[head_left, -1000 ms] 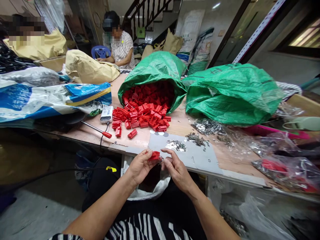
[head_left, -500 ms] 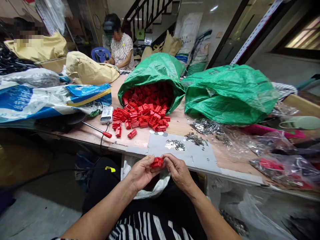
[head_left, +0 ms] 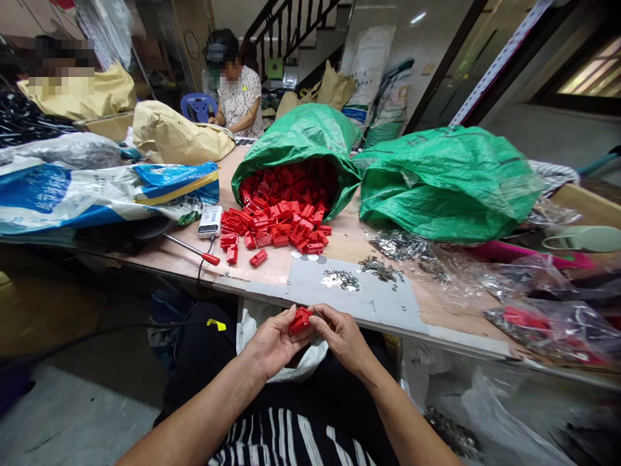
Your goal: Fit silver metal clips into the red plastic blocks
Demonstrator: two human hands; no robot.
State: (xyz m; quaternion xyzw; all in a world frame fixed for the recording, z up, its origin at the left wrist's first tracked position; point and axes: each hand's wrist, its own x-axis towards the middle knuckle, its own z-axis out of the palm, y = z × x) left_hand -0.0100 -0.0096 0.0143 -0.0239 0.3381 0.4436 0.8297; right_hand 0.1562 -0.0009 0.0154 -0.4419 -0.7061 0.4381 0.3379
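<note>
Red plastic block [head_left: 300,320], small and ridged, sits pinched between your two hands just below the near edge of the wooden table [head_left: 272,265]. Your left hand [head_left: 273,343] cups it from beneath with the fingers closed on it; your right hand [head_left: 343,336] presses its fingertips against the block's right side. Beyond, on the table, a pile of matching red plastic blocks [head_left: 274,226] spills from an open green woven sack [head_left: 301,139]. Small shiny metal pieces [head_left: 342,280] lie on a grey sheet [head_left: 383,304] near your hands.
</note>
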